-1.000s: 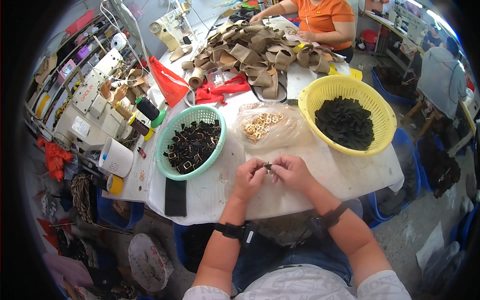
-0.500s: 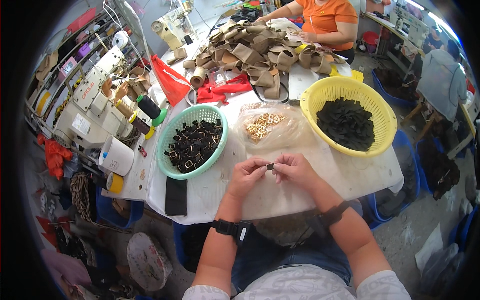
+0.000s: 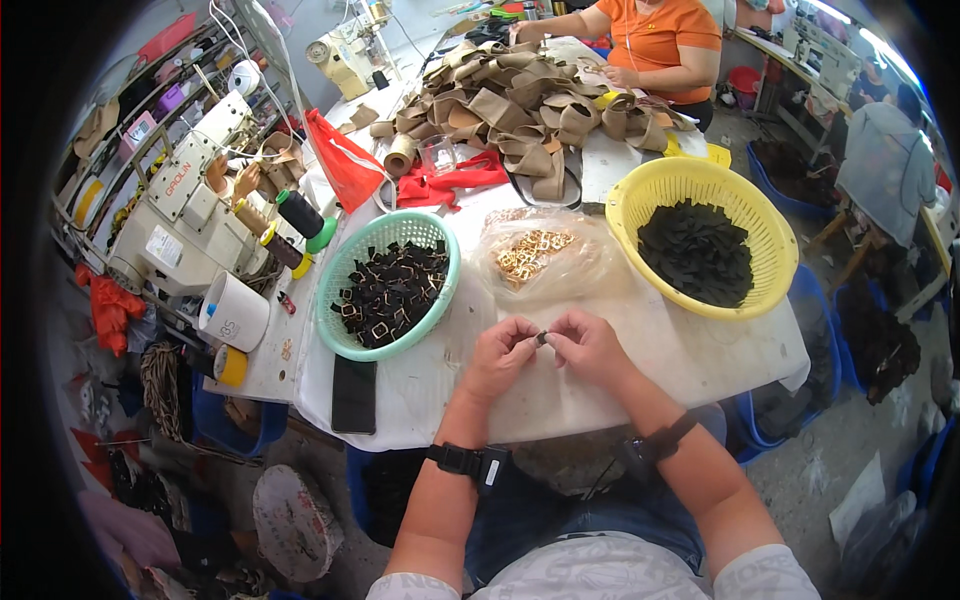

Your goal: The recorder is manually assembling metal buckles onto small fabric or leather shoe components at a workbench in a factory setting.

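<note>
Over the near part of the white table, my left hand (image 3: pixel 503 352) and my right hand (image 3: pixel 588 346) meet fingertip to fingertip. Both pinch a small dark strip (image 3: pixel 541 338), mostly covered by the fingers; whether a metal ring is on it I cannot tell. Just beyond lies an open clear plastic bag (image 3: pixel 590 262) of gold-coloured metal rings (image 3: pixel 535 253). To the left stands a mint-green basket (image 3: pixel 452 262) with black strips fitted with gold square rings (image 3: pixel 385 300). A yellow basket (image 3: pixel 690 172) on the right holds plain black strips (image 3: pixel 695 250).
A phone (image 3: pixel 353 396) lies at the table's front left edge. Sewing machine (image 3: pixel 170 215), thread spools (image 3: pixel 298 214) and a white cup (image 3: pixel 234 308) line the left. Brown fabric pieces (image 3: pixel 510 95) are heaped at the back, near a person in orange (image 3: pixel 660 45). Blue bins (image 3: pixel 808 350) stand right.
The dark strip has been turned between my fingertips, and less of it shows. My hands have shifted very slightly; the person in orange has moved an arm a little.
</note>
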`<state>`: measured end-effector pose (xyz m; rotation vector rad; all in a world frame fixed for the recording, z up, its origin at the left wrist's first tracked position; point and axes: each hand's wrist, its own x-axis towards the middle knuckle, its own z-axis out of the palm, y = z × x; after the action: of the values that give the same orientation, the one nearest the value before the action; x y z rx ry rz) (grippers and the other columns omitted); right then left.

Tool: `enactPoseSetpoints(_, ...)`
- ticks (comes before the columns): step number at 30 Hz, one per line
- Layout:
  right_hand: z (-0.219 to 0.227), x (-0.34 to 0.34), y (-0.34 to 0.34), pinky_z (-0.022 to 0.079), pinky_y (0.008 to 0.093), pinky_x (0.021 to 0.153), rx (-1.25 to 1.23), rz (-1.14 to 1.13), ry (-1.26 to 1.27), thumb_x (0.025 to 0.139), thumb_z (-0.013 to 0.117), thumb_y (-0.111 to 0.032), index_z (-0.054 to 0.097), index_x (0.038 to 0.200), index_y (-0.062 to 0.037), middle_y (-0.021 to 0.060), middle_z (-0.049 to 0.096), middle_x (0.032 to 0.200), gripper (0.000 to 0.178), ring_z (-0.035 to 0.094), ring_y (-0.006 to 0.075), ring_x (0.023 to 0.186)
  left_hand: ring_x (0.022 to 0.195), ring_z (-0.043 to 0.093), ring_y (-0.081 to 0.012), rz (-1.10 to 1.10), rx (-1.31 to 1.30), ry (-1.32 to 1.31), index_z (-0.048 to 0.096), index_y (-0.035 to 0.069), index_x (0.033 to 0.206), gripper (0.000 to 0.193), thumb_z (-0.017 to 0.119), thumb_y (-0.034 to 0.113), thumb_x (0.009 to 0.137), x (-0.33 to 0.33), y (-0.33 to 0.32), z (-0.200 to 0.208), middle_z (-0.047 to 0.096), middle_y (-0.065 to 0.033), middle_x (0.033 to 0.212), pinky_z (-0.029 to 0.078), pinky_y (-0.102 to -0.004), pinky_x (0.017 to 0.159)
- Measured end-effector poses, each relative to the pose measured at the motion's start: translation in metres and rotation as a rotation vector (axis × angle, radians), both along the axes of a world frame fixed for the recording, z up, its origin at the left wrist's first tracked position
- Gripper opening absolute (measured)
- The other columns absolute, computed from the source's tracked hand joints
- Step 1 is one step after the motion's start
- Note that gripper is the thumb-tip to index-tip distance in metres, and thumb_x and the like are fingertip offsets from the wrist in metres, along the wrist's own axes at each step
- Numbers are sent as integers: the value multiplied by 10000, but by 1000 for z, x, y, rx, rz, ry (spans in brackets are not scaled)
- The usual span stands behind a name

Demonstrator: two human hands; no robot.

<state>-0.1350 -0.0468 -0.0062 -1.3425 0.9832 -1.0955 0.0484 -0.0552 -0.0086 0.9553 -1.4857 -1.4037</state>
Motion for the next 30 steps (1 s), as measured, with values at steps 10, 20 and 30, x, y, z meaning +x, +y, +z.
enactPoseSetpoints(10, -12, 0, -1, 448, 241, 523, -242, -52, 156, 884, 582, -58, 578, 883, 15, 34, 587, 713, 73, 536, 83, 568, 713, 536, -42, -12, 17, 17, 603, 5, 962, 98, 630, 48, 878, -3, 1, -2, 609, 19, 836, 442, -186, 620)
enactPoseSetpoints(20, -4, -5, -2, 466, 301, 590, -237, -74, 231, 822, 668, -110, 601, 868, 20, 130, 627, 760, 153, 585, 197, 624, 666, 505, -35, 8, -11, -134, 631, 10, 887, 50, 634, 60, 881, -5, 2, 3, 596, 31, 757, 416, -187, 592)
enactPoseSetpoints(30, -2, 0, -2, 469, 242, 591, -206, 11, 145, 794, 749, -177, 634, 951, 23, 50, 631, 742, 278, 559, 82, 645, 646, 495, -27, 13, -30, -58, 636, 17, 841, 55, 624, 52, 882, -3, 0, -3, 583, 43, 736, 413, -184, 571)
